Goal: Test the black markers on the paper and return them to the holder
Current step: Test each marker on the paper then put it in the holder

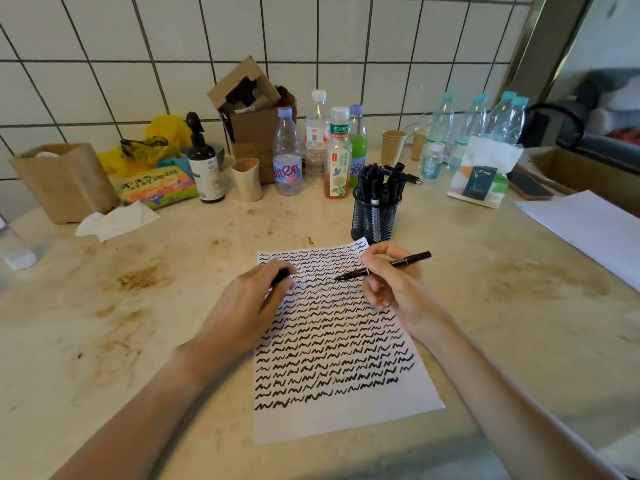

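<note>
A white paper covered in rows of black squiggles lies on the counter in front of me. My right hand pinches an uncapped black marker, its tip pointing left just above the paper near the top rows. Over the paper's left edge, my left hand curls around a small black piece, apparently the marker's cap. Just beyond the paper's top right corner stands a black mesh holder with several black markers upright in it.
Plastic bottles, paper cups, a pump bottle, a cardboard box and a tissue pack line the tiled wall. A crumpled tissue lies at left. More white sheets sit at right.
</note>
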